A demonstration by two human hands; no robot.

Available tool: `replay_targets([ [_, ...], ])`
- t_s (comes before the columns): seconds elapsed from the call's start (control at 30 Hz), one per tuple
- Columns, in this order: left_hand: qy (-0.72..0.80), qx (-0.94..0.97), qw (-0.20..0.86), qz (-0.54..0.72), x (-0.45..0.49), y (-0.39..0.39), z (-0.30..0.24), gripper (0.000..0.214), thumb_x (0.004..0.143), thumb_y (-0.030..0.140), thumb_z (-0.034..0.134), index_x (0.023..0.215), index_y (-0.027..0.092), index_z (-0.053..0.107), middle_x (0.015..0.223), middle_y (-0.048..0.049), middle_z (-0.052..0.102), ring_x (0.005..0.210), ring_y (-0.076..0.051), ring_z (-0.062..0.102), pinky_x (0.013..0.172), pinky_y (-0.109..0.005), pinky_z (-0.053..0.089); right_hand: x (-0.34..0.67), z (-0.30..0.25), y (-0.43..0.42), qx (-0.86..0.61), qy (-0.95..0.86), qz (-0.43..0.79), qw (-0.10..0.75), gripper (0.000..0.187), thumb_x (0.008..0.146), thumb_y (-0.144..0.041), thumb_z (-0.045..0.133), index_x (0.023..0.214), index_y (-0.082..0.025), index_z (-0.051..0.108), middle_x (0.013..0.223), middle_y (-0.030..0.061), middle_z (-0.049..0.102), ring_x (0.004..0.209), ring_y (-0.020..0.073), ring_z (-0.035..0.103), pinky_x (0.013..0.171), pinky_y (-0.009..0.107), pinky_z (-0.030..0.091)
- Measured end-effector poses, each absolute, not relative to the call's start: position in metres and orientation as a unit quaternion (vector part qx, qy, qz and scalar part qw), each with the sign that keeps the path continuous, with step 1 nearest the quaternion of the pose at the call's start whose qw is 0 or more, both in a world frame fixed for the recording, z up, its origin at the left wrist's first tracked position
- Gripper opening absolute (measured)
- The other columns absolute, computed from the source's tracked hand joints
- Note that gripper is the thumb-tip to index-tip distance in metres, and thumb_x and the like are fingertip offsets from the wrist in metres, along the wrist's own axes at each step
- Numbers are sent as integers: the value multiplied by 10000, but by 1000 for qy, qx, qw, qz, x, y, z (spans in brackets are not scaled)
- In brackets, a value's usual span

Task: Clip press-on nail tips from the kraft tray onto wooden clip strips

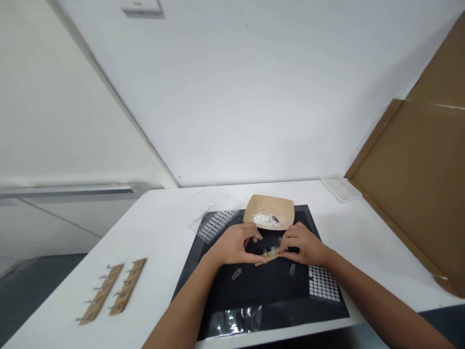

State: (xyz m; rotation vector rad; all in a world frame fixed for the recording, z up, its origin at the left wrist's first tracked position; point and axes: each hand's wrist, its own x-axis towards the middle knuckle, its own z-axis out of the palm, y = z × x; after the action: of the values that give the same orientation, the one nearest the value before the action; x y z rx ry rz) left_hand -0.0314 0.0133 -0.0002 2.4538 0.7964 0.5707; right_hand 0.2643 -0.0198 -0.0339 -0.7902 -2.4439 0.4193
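Note:
My left hand [235, 244] and my right hand [302, 244] meet over a black mat [254, 291] and both pinch a small wooden strip [271, 257] with clear nail tips standing on it. Fingers of both hands are curled onto the strip. Two loose clear nail tips [236, 274] [292, 269] lie on the mat just in front of the hands. A brown paper tray [269, 211] with small white bits sits right behind the hands.
Two wooden strips with pegs [113, 289] lie at the table's left front. A clear box of nail tips [215, 224] sits left of the tray. A sheet of white dots [323, 282] and a clear bag [236, 320] lie on the mat. Cardboard [417, 184] leans at right.

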Motion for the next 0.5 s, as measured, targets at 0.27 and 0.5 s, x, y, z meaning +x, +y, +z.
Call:
replay_targets([
  [0.27,273,904,181,275,-38,-1,26,460,850,602,777,1039,188,712,873,-32,670,720,-157,625,617,-259,488,268,-23,-25,-289,-904,148,280,206,954,-382,741,1092,-232,707,1017,57,735,965,208,664,905,378,385],
  [0.5,398,832,-48,384,-68,-122,19,177,980,243,653,1148,204,692,1001,-76,712,891,-196,708,768,-299,592,275,-17,-24,-282,-896,106,327,108,975,-242,644,1074,-224,683,942,56,743,877,203,668,844,371,429],
])
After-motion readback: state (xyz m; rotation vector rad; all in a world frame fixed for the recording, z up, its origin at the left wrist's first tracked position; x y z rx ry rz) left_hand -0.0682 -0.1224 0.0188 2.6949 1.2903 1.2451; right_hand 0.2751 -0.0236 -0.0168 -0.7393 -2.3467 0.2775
